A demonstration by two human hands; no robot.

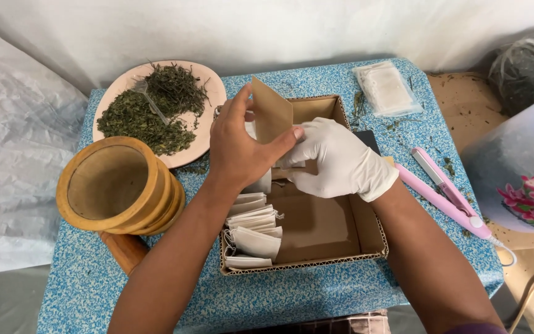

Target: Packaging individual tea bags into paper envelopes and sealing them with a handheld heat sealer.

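Hands: left hand [236, 145] and gloved right hand [335, 161] pinch one brown pouch [271, 111]; one box [316, 238]

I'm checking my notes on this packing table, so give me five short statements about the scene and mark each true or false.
1. The right hand wears a white glove. True.
2. The left hand holds a brown paper sachet above the cardboard box. True.
3. The plate holds sliced fruit. False: it holds dried green herbs.
4. The pink sealing tool lies inside the box. False: it lies on the blue table, right of the box.
5. White tea bags line the box's left side. True.
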